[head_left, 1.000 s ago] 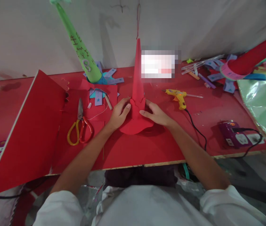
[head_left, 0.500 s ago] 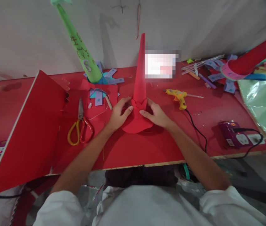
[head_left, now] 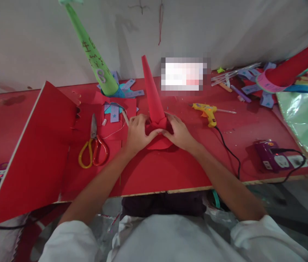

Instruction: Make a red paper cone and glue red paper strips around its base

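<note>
White cloth covers the person's shoulders and chest (head_left: 154, 240) at the near edge of the red tabletop (head_left: 167, 171), and two bare forearms reach in from either side. A curved red brim (head_left: 159, 145) shows just below the hands, at the foot of a tall red cone (head_left: 153, 94) that stands near the middle of the tabletop, its tip leaning to the left. The left hand (head_left: 139, 134) and the right hand (head_left: 179, 133) are clamped on the base of this cone from both sides, fingers curled round toward the back and thumbs meeting in front; the fingertips behind it are hidden. On the left, a large red board (head_left: 31, 160) stands tilted, and beside it lie scissors (head_left: 94, 136) with one yellow and one red handle. On the right sit a purple power box (head_left: 271, 154) with a black plug in it and, nearer the cone, a yellow glue gun (head_left: 210, 114) with a clear stick in its back. A pale green sheet (head_left: 303, 120) lies past the box. Farther off, a green cone (head_left: 95, 54) with dark writing leans at the left, a second red cone (head_left: 298, 65) with a pink band tilts at the right, and a red string (head_left: 160, 23) hangs against the grey wall (head_left: 211, 25).
</note>
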`<act>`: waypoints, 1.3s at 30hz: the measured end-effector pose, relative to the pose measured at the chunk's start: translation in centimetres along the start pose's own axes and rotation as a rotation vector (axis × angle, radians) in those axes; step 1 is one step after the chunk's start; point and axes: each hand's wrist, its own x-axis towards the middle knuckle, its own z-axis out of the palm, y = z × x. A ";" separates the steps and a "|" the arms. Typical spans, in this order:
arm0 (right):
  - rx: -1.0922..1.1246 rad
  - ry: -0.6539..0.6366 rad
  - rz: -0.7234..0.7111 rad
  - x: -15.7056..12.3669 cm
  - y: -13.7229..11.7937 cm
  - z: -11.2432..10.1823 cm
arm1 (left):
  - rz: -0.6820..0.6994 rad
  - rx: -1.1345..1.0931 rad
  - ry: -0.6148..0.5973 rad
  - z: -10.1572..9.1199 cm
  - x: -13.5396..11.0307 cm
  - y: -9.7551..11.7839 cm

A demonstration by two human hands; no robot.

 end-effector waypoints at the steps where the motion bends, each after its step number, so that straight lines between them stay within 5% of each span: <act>1: -0.003 -0.008 -0.004 0.0 0.0 0.1 | 0.004 -0.004 -0.009 0.0 0.0 0.0; 13: 0.020 -0.096 -0.031 0.1 0.9 0.8 | 0.111 -0.074 -0.192 0.5 0.3 -0.3; 20: -0.080 -0.140 -0.023 0.1 1.6 1.2 | 0.029 -0.064 -0.246 0.7 0.5 -0.6; 39: -0.143 -0.158 -0.158 0.1 2.8 1.5 | 0.170 -0.272 0.106 -0.3 -0.1 -0.3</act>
